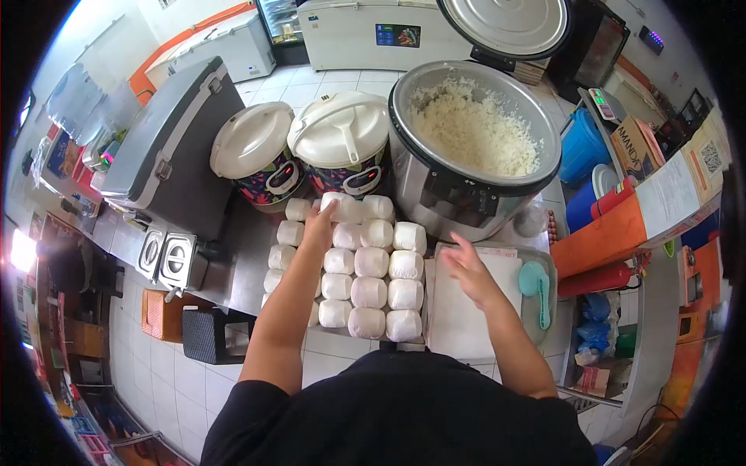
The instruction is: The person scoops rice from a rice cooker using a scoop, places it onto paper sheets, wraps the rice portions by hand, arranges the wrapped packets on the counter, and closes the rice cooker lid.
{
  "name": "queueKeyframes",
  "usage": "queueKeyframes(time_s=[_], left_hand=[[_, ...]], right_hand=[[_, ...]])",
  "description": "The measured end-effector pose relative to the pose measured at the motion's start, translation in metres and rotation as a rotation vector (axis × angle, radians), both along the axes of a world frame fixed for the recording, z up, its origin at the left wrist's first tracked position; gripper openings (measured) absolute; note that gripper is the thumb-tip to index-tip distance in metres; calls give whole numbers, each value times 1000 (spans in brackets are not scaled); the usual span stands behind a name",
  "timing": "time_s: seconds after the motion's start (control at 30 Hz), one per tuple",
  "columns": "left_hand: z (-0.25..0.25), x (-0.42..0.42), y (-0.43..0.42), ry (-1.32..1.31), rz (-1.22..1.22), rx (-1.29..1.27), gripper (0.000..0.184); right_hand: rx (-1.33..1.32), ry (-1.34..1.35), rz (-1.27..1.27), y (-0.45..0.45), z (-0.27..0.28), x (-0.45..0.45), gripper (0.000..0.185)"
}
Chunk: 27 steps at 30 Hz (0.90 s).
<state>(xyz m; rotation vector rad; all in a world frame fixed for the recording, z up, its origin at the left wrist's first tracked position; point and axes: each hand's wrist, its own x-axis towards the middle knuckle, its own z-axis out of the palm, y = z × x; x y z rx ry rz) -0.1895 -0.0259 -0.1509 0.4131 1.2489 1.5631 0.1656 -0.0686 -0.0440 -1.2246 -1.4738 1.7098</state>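
Note:
My left hand [318,221] is at the back of the rows of white wrapped bundles [371,262], its fingers round a bundle [342,207] in the back row. Over the stack of white paper sheets [474,299], my right hand [468,272] is raised with its fingers apart and nothing in it. A turquoise scoop [536,283] lies on a metal tray [550,268] to the right of the paper. Behind my right hand stands a large open cooker [435,182] full of white rice [478,128].
Two lidded flowered cookers [252,147] [342,136] stand behind the bundles. A grey cooler box [171,140] and metal containers [177,260] are at the left. An orange panel [598,237] and a fire extinguisher [598,279] are at the right.

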Motion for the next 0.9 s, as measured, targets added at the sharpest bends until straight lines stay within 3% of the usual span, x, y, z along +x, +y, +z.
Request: queueKeyframes(time_s=[0.1,0.27,0.33,0.4,0.43,0.5,0.6,0.77,0.9], left_hand=[[-18,4,21,170,53,-178,64],[-7,20,23,495,23,-280,59],[-21,14,28,1266,-31,-455,55],[-16,20,24,1303,64,-325,51],[-11,23,22,1332,153,-195,48],[-9,25,21,1338,118,-205,47],[-10,28,22,1261,83,-208,46],[-11,34,25,1244,53,-261,52],[-3,36,24,1186,48,-319,50]], right_hand=[[-44,-76,-167,-23,-16,68,48],[-56,-218,-547,-58,-27,156,37],[-43,-254,-600,-64,-35,185,37],[400,-817,-658,-62,-51,213,46],[404,-809,-662,-60,-63,226,46],[566,-1048,-654,-55,-93,245,61],[414,-994,-558,-48,-120,242,71],[413,-1078,-562,-39,-150,250,59],[644,-688,-721,-2,-86,243,42]])
